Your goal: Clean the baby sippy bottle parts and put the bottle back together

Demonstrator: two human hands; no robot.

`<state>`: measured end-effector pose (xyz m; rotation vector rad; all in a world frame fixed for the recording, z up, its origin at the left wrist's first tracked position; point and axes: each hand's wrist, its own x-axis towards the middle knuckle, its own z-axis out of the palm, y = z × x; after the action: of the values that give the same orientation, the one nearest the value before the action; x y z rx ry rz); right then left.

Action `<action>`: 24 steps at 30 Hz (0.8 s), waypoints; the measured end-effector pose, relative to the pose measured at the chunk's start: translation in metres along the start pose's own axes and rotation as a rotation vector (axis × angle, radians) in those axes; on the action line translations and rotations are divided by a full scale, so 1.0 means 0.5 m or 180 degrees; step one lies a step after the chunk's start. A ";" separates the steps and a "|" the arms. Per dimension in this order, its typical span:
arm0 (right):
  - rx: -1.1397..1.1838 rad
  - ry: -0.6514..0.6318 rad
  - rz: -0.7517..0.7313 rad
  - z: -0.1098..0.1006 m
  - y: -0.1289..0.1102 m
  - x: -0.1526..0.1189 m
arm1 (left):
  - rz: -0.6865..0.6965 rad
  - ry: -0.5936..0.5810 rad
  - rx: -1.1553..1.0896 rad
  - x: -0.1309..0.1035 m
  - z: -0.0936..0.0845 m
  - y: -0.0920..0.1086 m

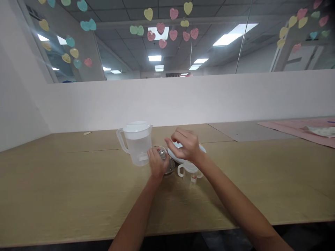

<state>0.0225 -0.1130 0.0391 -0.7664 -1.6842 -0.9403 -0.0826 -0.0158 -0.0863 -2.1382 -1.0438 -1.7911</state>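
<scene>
My left hand (157, 162) is closed around a small shiny metal piece (162, 153), seen between thumb and fingers. Just below it sits a dark, glossy round-based vessel (170, 168); whether the two are joined I cannot tell. My right hand (184, 144) hovers higher to the right, fingers curled toward the thumb; anything pinched in it is too small to see. Under that hand lies a white plate or shallow bowl (202, 149), partly hidden. A clear two-handled cup (190, 170) with red marks stands in front of it. Left of my left hand stands a lidded translucent pitcher (137, 144).
The wooden table (78, 195) runs to a white wall (167, 101) at the back. A grey sheet (243, 131) and a pink cloth (293, 128) lie at the far right. A small flat light-coloured piece (87, 133) rests at the back left.
</scene>
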 end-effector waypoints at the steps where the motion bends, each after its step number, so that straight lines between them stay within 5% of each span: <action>1: 0.0020 -0.0082 0.0133 0.003 0.013 -0.011 | 0.0097 0.0185 -0.0085 0.001 -0.004 0.005; 8: 0.0396 -0.1242 0.0305 -0.018 0.031 -0.095 | 0.0987 0.1027 -0.1030 -0.011 -0.021 0.052; 12: 0.0410 -0.0889 0.0273 -0.020 0.020 -0.124 | 0.1056 0.1142 -0.1536 -0.020 -0.008 0.063; 15: 0.0205 0.0147 0.0833 -0.020 0.024 -0.162 | 0.1003 0.0671 -0.1610 -0.026 -0.004 0.067; 18: 0.0141 0.0969 0.1998 -0.017 0.030 -0.213 | 0.0909 -0.0185 -0.1517 -0.034 -0.006 0.074; 21: 0.0390 0.0829 0.2520 -0.011 0.031 -0.262 | 0.0854 -0.0907 -0.1381 -0.045 -0.007 0.081; 24: 0.0298 0.0403 0.2306 -0.005 0.031 -0.290 | 0.0956 -0.1265 -0.1297 -0.053 -0.004 0.084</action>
<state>0.0775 -0.1146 -0.0962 -1.1192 -1.1841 -0.3865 -0.0600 -0.0587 -0.0975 -2.7955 -0.3936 -1.5755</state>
